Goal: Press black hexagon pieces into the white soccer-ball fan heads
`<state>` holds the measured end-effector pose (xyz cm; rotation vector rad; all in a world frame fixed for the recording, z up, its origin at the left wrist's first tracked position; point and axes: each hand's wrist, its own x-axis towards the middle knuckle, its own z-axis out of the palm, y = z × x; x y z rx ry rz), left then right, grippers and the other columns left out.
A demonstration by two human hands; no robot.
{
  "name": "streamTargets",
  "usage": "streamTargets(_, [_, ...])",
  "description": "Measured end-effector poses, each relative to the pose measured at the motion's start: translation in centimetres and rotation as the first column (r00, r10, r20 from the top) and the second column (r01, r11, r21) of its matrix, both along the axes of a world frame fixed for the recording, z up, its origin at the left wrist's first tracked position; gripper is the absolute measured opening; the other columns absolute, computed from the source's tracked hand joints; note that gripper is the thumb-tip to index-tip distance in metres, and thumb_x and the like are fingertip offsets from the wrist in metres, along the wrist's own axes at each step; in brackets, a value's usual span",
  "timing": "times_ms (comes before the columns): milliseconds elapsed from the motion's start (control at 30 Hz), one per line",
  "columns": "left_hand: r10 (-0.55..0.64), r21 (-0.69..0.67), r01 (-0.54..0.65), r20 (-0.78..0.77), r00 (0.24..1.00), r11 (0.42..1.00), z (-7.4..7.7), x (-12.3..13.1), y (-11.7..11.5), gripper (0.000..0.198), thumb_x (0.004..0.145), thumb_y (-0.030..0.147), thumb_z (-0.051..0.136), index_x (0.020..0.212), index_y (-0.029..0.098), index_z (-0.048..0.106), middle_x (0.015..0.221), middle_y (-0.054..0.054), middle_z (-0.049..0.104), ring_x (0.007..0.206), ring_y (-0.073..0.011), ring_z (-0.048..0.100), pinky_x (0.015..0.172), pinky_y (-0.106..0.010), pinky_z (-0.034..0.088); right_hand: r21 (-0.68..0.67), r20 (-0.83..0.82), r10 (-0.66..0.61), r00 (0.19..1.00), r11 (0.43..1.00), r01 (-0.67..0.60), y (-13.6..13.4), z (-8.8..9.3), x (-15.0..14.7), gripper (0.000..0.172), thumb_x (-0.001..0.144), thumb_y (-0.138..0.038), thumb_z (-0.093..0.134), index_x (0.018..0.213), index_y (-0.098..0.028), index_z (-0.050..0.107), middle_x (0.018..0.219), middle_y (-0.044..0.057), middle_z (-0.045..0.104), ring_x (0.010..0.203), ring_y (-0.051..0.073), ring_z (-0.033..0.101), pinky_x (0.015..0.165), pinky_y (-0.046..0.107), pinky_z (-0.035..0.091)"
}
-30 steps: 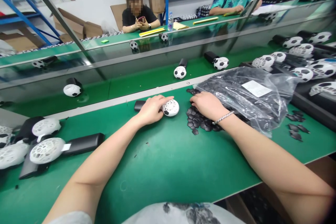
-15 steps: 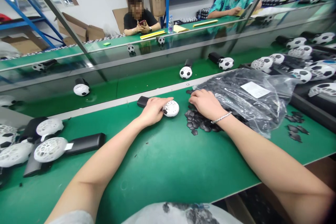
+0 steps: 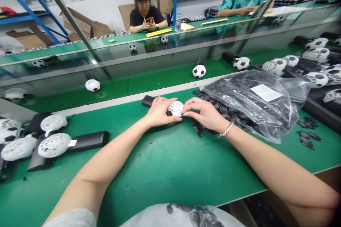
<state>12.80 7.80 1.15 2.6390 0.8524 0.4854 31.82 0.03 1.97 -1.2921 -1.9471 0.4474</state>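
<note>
My left hand [image 3: 161, 111] is wrapped round a white soccer-ball-shaped piece [image 3: 176, 108] with a webbed face and a black handle part [image 3: 148, 101] showing behind the fingers. At its right edge, my right hand [image 3: 199, 111] pinches with thumb and forefinger; a small dark bit shows at the fingertips, most likely a black patch, largely hidden. Just beyond that hand lies a pile of small black pentagon patches [image 3: 226, 111], spilling from a clear plastic bag [image 3: 266, 110] with a white label.
Several webbed white ball pieces with black handles [image 3: 54, 145] lie at the left. More ball pieces [image 3: 274, 65] crowd a black tray at the right. Finished-looking balls [image 3: 199, 71] sit on the green belt [image 3: 160, 81] beyond the table's raised edge. Two people sit across.
My right hand has left the patch pile and moved left to the ball's edge, its fingers now pinched. My left thumb has come round the ball's near side. The belt's balls have shifted right in view.
</note>
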Motion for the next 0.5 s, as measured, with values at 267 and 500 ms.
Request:
streamTargets(267, [0.03,-0.014,-0.03,0.019,0.999,0.999,0.06,0.19,-0.24,0.071,0.068,0.064,0.055,0.123,0.02,0.049,0.113,-0.008,0.059,0.106,-0.0262,0.047,0.099,-0.044,0.028,0.072,0.057,-0.022,0.998,0.997,0.018,0.35,-0.55,-0.86,0.007,0.078,-0.018,0.058,0.079,-0.019,0.065,0.074,0.002,0.062,0.073,0.015,0.057,0.071,0.03,0.046])
streamTargets(500, [0.029,-0.05,-0.027,0.038,0.999,0.998,0.17,0.3,-0.3,0.063,0.068,0.054,0.061,0.122,0.023,0.049,0.111,-0.005,0.06,0.104,-0.0248,0.047,0.098,-0.044,0.028,-0.104,-0.18,-0.036,0.983,0.994,0.017,0.8,-0.88,-1.02,0.006,0.072,-0.021,0.062,0.074,-0.02,0.056,0.106,0.005,0.057,0.102,0.02,0.054,0.086,0.037,0.045])
